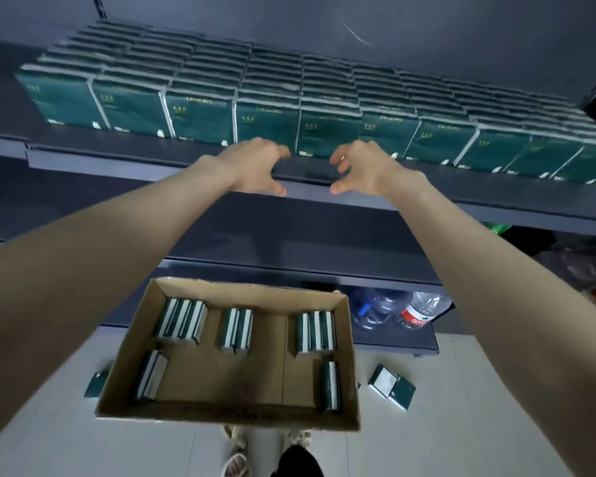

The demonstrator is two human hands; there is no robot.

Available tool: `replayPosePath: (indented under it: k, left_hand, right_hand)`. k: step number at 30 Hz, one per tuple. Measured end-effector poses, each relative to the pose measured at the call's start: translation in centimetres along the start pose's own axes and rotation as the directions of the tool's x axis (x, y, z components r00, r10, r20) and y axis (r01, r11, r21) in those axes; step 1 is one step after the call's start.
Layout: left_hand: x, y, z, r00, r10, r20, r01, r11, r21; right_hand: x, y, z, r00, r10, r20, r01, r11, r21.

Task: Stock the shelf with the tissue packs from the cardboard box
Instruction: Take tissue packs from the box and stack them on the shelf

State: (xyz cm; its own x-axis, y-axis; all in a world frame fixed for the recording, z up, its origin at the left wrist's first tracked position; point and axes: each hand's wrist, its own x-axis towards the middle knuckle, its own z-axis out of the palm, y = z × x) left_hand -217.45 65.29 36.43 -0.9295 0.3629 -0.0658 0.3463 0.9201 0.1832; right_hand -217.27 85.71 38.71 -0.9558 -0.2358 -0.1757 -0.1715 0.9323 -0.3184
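Dark green tissue packs [265, 122] stand in several tight rows on the dark shelf [172, 151]. My left hand [258, 165] and my right hand [358, 166] hover at the shelf's front edge, a gap between them. Their fingers are loosely curled and hold nothing. They are just in front of the middle front pack [327, 132], not touching it. Below, the open cardboard box [227, 413] sits on the floor. It holds several green packs standing on edge in small groups, such as a group [181, 321] at its far left.
Two loose packs lie on the pale floor beside the box, one on the left [95, 385] and one on the right [391, 385]. Large clear water bottles [403, 309] lie on the lowest shelf. An empty dark shelf [289, 242] runs between. Slippered feet [236, 456] are below the box.
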Motion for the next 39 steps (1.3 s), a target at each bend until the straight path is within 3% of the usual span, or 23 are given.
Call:
replayPosePath:
  k: [13, 21, 29, 33, 39]
  left_hand:
    - [-5.0, 0.6, 21.3, 0.922, -0.029, 0.385, 0.096, 0.983, -0.157]
    - [-6.8, -1.1, 34.7, 0.877, -0.139, 0.460, 0.264, 0.939, -0.221]
    - [-8.7, -3.5, 44.4, 0.816, -0.260, 0.516, 0.391, 0.906, -0.162]
    - [-9.7, -3.9, 46.1, 0.836, -0.255, 0.486, 0.366, 0.919, -0.148]
    - [-9.8, -4.4, 46.2, 0.844, -0.243, 0.478, 0.345, 0.929, -0.137]
  right_hand:
    - [-3.7, 5.9, 21.4, 0.918, 0.209, 0.338, -0.234, 0.972, 0.034]
    - [-3.8, 9.5, 34.3, 0.829, 0.316, 0.462, -0.394, 0.915, 0.082]
    - [-2.3, 11.7, 42.9, 0.808, 0.452, 0.378, -0.494, 0.869, 0.018]
    - [-1.7, 12.2, 45.4, 0.830, 0.483, 0.279, -0.488, 0.871, -0.054]
    - [-1.1, 11.5, 46.3, 0.821, 0.503, 0.272, -0.516, 0.856, -0.025]
